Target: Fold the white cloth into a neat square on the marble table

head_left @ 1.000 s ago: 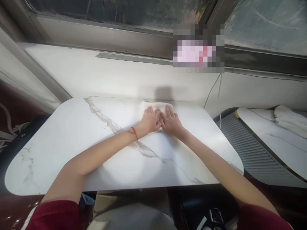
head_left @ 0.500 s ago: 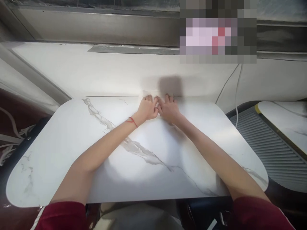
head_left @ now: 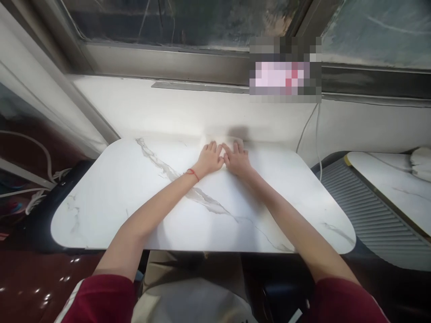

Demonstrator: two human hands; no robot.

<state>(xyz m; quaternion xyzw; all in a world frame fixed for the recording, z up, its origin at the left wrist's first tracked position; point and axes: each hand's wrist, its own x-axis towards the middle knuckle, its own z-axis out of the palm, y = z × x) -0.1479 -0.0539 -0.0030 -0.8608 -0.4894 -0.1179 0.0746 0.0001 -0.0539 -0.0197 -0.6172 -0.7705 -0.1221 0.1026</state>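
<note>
A thin, pale, cream-white sheet (head_left: 222,138), perhaps cloth or tissue, lies at the far edge of the white marble-patterned table (head_left: 114,193), against the wall. Its outline is hard to make out. On its left part rests my left hand (head_left: 210,159), fingers stretched forward and slightly apart, with a red string bracelet (head_left: 192,172) round the wrist. Beside it my right hand (head_left: 237,159) lies palm down on the sheet, fingers spread. Both thumbs point inward and almost meet. My palms and whatever lies under them are hidden.
A white wall (head_left: 161,105) rises right behind the table, below a window (head_left: 182,27). White cables (head_left: 317,139) hang down at the right. Further right are a grey ribbed surface (head_left: 363,211) and another marble-patterned tabletop (head_left: 380,179). A dark red seat (head_left: 43,282) is at the lower left.
The view has tilted up, showing more window and the seat. Both hands stay together at the far edge; their fingers look a little flatter, and more of the pale sheet shows beyond them.
</note>
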